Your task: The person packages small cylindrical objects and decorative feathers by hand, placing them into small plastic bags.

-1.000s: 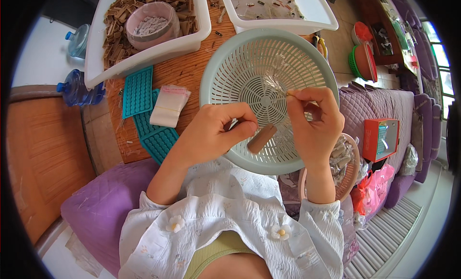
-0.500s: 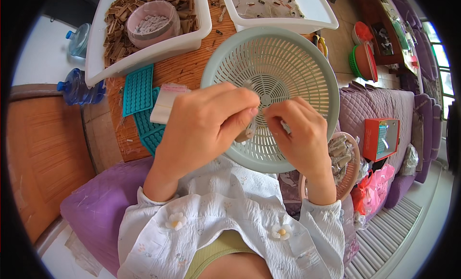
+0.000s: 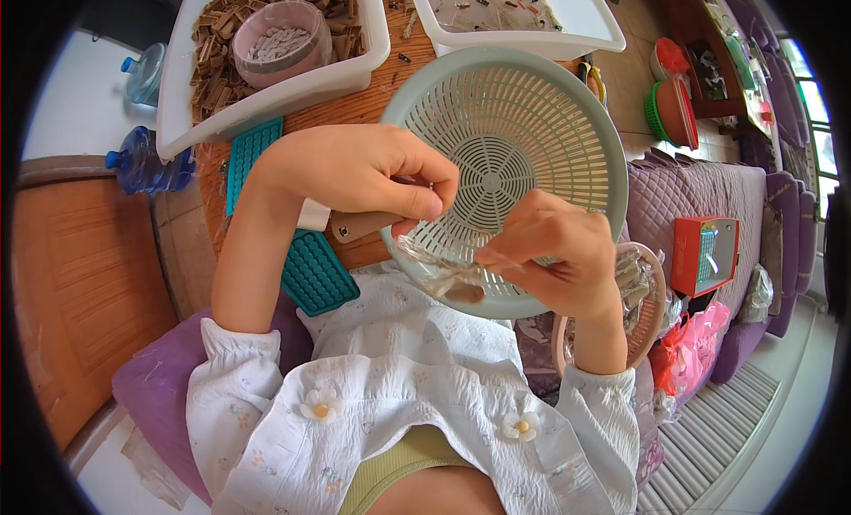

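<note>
My left hand [image 3: 359, 174] is closed, bent over at the wrist, left of the green-grey colander [image 3: 396, 81]. Its curled fingers grip a flat brown piece [image 3: 359, 226] with a small round hole or eyelet near its rounded end. My right hand [image 3: 563, 262] pinches a crumpled clear plastic bag [image 3: 430, 269] by its gathered part, over the colander's near rim. Something small and brownish shows through the bag's lower end [image 3: 464, 293]. The colander's slotted bottom lies below and beyond both hands.
A white tub [image 3: 350, 88] holds brown pieces and a pink bowl [image 3: 275, 65] of small pale bits. Another white tub [image 3: 523, 45] stands at the back. Teal moulds [image 3: 315, 271] lie left. A pink basket [image 3: 656, 311] of plastic-wrapped pieces sits right, by a red box [image 3: 683, 258].
My hands have drawn apart and lower. My left wrist has bent, and the brown piece now shows beneath my left hand. The plastic bag now stretches out from my right hand.
</note>
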Tool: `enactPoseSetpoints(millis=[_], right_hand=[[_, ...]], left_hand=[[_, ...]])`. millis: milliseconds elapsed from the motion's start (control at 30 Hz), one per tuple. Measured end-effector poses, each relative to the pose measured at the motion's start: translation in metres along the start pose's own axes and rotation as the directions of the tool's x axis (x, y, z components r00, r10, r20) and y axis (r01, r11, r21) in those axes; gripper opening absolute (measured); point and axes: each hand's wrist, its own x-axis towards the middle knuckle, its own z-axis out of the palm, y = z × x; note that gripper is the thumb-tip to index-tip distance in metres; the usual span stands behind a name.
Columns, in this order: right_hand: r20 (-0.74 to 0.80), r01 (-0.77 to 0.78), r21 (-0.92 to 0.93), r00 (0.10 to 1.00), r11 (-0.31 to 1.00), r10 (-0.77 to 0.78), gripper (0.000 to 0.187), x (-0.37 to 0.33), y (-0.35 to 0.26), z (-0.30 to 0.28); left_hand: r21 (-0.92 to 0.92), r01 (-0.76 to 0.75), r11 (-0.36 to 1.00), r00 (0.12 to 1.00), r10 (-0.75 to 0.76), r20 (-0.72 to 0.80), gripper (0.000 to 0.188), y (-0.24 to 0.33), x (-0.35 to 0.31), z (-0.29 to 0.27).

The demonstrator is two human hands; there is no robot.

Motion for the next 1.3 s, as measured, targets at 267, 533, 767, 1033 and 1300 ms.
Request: enactPoseSetpoints(millis=[267, 533, 767, 1033, 1300], right_hand=[[-0.464, -0.021, 0.323, 0.868, 0.946, 0.178, 0.018, 0.003, -0.002, 0.015], [-0.517, -0.147, -0.435, 0.848, 0.888, -0.113, 0.021, 0.001, 0.001, 0.011], [-0.37, -0.066, -0.552, 0.913, 0.831, -0.174, 0.022, 0.002, 0.0, 0.012], [-0.142, -0.009, -0.539, 0.987, 0.843, -0.08, 0.02, 0.002, -0.011, 0.013], [0.014, 0.072, -0.443, 0.997, 0.894, -0.073, 0.018, 0.003, -0.013, 0.017]], left_hand=[[-0.427, -0.162, 0.89, 0.985, 0.124, -0.117, 0.013, -0.036, 0.019, 0.051], [-0.246, -0.231, 0.941, 0.907, 0.117, -0.405, 0.006, -0.008, -0.007, 0.063], [0.077, -0.206, 0.975, 0.671, 0.198, -0.715, 0.002, 0.003, -0.025, 0.075], [0.296, -0.185, 0.937, 0.502, 0.349, -0.791, 0.002, 0.022, -0.026, 0.067], [0.558, -0.063, 0.827, 0.465, 0.519, -0.717, 0.013, 0.028, -0.012, 0.048]])
